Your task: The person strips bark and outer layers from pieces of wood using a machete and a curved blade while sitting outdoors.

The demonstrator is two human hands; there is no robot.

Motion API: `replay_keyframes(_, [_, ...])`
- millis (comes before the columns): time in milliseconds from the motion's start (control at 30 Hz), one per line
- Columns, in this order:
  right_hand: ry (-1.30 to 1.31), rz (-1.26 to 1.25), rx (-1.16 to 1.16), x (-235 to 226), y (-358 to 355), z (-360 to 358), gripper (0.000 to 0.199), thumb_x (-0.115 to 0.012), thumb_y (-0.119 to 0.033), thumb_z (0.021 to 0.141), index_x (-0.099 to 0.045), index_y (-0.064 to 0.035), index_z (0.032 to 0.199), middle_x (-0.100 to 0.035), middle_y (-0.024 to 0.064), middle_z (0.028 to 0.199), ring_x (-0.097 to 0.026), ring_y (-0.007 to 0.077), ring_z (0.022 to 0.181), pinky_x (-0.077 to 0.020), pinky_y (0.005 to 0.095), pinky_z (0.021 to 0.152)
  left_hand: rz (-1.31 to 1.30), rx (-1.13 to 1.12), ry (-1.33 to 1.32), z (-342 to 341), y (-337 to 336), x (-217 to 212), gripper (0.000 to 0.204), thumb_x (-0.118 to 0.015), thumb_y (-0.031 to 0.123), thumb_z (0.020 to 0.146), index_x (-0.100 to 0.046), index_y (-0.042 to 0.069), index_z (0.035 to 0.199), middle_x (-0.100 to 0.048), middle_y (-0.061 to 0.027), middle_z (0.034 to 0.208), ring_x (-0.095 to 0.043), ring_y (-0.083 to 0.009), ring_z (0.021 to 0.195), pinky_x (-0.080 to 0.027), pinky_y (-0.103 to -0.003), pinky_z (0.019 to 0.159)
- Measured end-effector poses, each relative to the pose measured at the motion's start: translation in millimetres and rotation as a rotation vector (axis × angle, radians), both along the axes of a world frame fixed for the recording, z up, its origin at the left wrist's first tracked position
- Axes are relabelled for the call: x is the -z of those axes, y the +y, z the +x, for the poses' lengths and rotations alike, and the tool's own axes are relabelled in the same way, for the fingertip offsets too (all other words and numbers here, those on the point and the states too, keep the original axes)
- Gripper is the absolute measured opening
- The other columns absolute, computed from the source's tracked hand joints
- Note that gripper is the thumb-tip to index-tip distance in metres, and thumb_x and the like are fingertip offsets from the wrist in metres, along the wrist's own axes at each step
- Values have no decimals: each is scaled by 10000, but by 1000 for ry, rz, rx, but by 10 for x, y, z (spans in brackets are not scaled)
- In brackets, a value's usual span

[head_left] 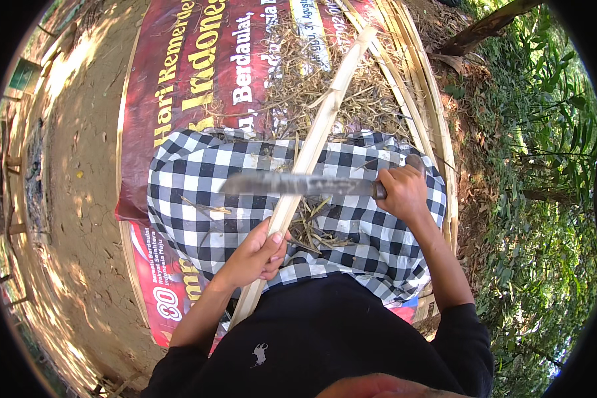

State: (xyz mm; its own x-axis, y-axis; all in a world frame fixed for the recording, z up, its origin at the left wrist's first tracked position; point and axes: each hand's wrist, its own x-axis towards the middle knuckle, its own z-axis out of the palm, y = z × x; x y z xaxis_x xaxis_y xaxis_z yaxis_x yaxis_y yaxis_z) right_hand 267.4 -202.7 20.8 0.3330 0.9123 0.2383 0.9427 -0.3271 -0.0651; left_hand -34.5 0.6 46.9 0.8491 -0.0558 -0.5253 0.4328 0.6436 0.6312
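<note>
My left hand (254, 255) is closed round the lower part of a long pale strip of split wood or bamboo (314, 142). The strip slants from my waist up to the far right. In my right hand (404, 192) I grip the dark handle of a machete (298, 184). Its blade, a little blurred, points left and lies across the strip just above my left hand; whether it cuts in cannot be told. A black-and-white checked cloth (212, 166) covers my lap beneath both, with a small heap of shavings (312, 229) on it.
A red printed banner (139, 126) is spread under me. Curly shavings (371, 96) litter its far part. Several long pale strips (423, 79) lie along its right edge. Bare earth (83, 219) stretches to the left, green plants (544, 199) grow at right, and a log (484, 30) lies at far right.
</note>
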Motion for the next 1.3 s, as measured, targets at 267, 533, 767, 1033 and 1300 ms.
replay_keyframes(267, [-2,-185,331,-50,-8,105,180,-733,-171,693,-583,-87,746,-641,113,656,-644,310,605,-507,454,609,-42,-32,26,-6,-11,140,303,-427,333,1089,-417,55,1209,-371,22,760,-290,-37,533,-301,-199,449])
replay_keyframes(533, [-59,-143,358,-13,-204,681,142,-730,-161,696,-614,-97,749,-626,121,599,-646,309,577,-516,440,554,-70,78,-30,56,-68,17,267,-444,320,1087,-425,73,1187,-355,22,726,-284,-35,500,-283,-205,425])
replay_keyframes(767, [-43,9,70,87,-203,326,175,-737,-195,693,-594,-109,744,-616,87,612,-622,298,552,-501,445,591,-2,56,-64,-34,-74,-61,279,-453,328,1082,-425,71,1184,-354,25,731,-306,-35,525,-293,-204,428])
replay_keyframes(1033, [-56,-150,79,-63,-59,114,231,-766,-178,650,-565,-108,740,-603,87,636,-596,294,560,-503,439,624,-90,40,18,-73,-50,120,279,-443,332,1085,-417,73,1184,-364,22,739,-302,-37,521,-298,-202,434])
replay_keyframes(1300, [38,-282,481,-77,19,376,180,-724,-198,769,-628,-64,841,-645,167,662,-653,372,626,-536,493,619,-57,48,1,-56,-62,137,263,-427,325,1092,-418,74,1169,-355,22,742,-298,-41,546,-292,-199,447])
